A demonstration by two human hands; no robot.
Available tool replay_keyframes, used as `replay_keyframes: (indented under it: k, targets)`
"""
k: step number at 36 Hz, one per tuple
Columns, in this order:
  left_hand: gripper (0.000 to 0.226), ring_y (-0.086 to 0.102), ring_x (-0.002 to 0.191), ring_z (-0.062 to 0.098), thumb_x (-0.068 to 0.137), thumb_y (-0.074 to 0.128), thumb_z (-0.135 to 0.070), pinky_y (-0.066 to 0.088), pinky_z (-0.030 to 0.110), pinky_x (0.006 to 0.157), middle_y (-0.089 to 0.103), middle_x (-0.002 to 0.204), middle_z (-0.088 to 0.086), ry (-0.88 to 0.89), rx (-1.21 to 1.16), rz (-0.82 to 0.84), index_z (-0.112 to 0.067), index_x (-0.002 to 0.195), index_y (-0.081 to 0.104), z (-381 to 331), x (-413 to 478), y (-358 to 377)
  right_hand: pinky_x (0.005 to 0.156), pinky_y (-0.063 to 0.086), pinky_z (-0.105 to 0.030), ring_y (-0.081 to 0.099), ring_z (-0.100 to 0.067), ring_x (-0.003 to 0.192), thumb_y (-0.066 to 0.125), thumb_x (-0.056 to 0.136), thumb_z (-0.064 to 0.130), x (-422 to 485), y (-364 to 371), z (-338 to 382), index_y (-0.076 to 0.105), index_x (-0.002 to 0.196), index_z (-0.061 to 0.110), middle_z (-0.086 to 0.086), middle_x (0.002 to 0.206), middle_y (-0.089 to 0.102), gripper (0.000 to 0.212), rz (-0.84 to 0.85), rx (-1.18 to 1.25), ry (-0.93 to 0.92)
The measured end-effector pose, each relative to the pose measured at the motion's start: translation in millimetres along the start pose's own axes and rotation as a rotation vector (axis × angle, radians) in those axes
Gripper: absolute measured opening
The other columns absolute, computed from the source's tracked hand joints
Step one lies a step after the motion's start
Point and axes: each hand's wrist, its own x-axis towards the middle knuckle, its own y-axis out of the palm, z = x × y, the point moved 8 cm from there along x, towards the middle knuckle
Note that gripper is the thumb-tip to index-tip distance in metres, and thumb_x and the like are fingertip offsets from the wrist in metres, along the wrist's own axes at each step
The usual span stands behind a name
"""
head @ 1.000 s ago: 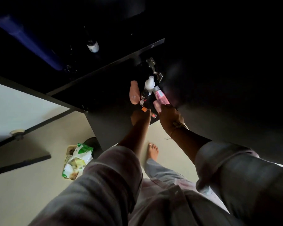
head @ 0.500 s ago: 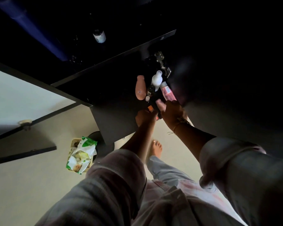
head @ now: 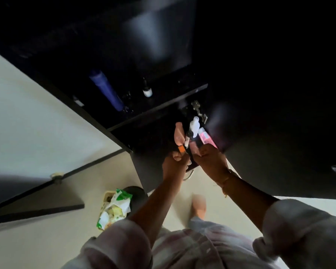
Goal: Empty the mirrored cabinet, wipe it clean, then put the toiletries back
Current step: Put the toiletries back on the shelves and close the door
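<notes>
Pink tube (head: 207, 137), white bottle (head: 194, 126) and peach bottle (head: 178, 133) crowd the dark cabinet shelf (head: 149, 136); left hand (head: 175, 164) and right hand (head: 209, 162) curl close together beside them, grip unclear; best to move one at a time, kept upright.

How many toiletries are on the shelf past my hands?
2 I can make out: a blue tube at the left and a small white-labelled dark bottle right of it. It's dark there, so others may be hidden.

I've got the lower shelf (head: 149, 138) carrying a peach bottle (head: 178, 133), a white bottle (head: 194, 126) and a pink box (head: 207, 138), close together. The upper shelf (head: 173, 98) holds a blue tube (head: 107, 90) and a small dropper bottle (head: 147, 92).
</notes>
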Motion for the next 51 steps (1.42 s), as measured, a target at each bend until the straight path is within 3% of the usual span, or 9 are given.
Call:
replay_keyframes:
  k: [4,8,18,25,28,33,43,47,51]
  targets:
    - [0.018,0.071,0.071,0.011,0.079,0.068,-0.035,0.060,0.043,0.073,0.073,0.075,-0.002,0.205,0.014,-0.019,-0.017,0.082,0.065,-63.7,-22.8,-31.6,0.051,0.044,-0.024,0.057,-0.006,0.054,0.054,0.083,0.064,-10.2,-31.8,48.1,0.054,0.071,0.022,0.007,0.056,0.056,0.043,-0.057,0.095,-0.071]
    - [0.010,0.071,0.076,0.009,0.085,0.070,-0.024,0.059,0.034,0.076,0.073,0.080,-0.002,0.382,-0.056,-0.063,-0.018,0.087,0.063,-132.4,-53.0,-66.5,0.065,0.050,-0.015,0.065,0.000,0.071,0.071,0.083,0.031,-23.1,-66.5,108.9,0.059,0.083,0.032,0.013,0.074,0.068,0.012,-0.051,0.381,-0.191]
    - [0.015,0.068,0.085,0.006,0.087,0.068,-0.013,0.055,0.021,0.078,0.071,0.090,-0.006,0.859,-0.157,-0.159,-0.018,0.101,0.062,-279.3,-135.2,-144.5,0.073,0.054,-0.022,0.069,-0.008,0.081,0.068,0.088,0.019,-63.1,-156.4,268.1,0.067,0.097,0.029,0.007,0.085,0.072,0.014,-0.184,0.723,-0.597]
    - [0.018,0.065,0.086,0.001,0.089,0.066,-0.022,0.052,0.015,0.075,0.068,0.093,-0.013,1.104,-0.036,-0.321,-0.029,0.105,0.063,-356.2,-172.5,-186.9,0.074,0.054,-0.033,0.065,-0.006,0.082,0.066,0.087,0.038,-58.8,-217.7,341.5,0.066,0.095,0.029,0.009,0.088,0.068,0.012,-0.399,0.562,-0.748]
    - [0.017,0.063,0.085,0.005,0.090,0.062,-0.023,0.053,0.023,0.076,0.063,0.097,-0.010,1.183,0.146,-0.466,-0.027,0.106,0.063,-380.3,-170.4,-198.4,0.073,0.054,-0.029,0.065,-0.001,0.076,0.058,0.087,0.060,-48.1,-232.3,361.4,0.066,0.086,0.029,0.011,0.082,0.069,0.033,-0.431,0.498,-0.711]
    - [0.008,0.064,0.080,0.012,0.088,0.062,-0.019,0.055,0.036,0.075,0.065,0.090,-0.004,1.134,0.156,-0.563,-0.022,0.096,0.063,-393.3,-146.2,-216.5,0.077,0.056,-0.030,0.066,0.003,0.075,0.055,0.084,0.067,-26.5,-235.2,375.8,0.067,0.084,0.027,0.013,0.074,0.070,0.042,-0.421,0.387,-0.695]
    - [0.007,0.067,0.079,0.021,0.089,0.062,-0.018,0.053,0.034,0.070,0.070,0.085,0.002,0.995,0.100,-0.654,-0.018,0.089,0.055,-396.6,-123.1,-238.6,0.063,0.054,-0.035,0.068,-0.011,0.071,0.039,0.085,0.078,9.4,-215.6,398.1,0.058,0.078,0.019,0.002,0.069,0.067,0.062,-0.404,0.162,-0.798]
    - [0.006,0.066,0.081,0.027,0.091,0.059,-0.019,0.048,0.031,0.066,0.069,0.088,0.006,0.931,0.141,-0.671,-0.015,0.092,0.054,-396.6,-112.1,-239.5,0.058,0.050,-0.034,0.065,-0.018,0.067,0.042,0.087,0.073,12.3,-211.4,407.7,0.051,0.070,0.018,-0.001,0.063,0.060,0.058,-0.442,0.092,-0.828]
    - [0.006,0.064,0.083,0.029,0.091,0.058,-0.016,0.040,0.027,0.064,0.068,0.090,0.008,0.875,0.157,-0.675,-0.013,0.094,0.054,-397.1,-104.3,-240.4,0.063,0.051,-0.036,0.064,-0.024,0.077,0.052,0.087,0.059,18.7,-203.8,416.6,0.062,0.081,0.020,-0.003,0.080,0.063,0.041,-0.416,-0.046,-0.880]
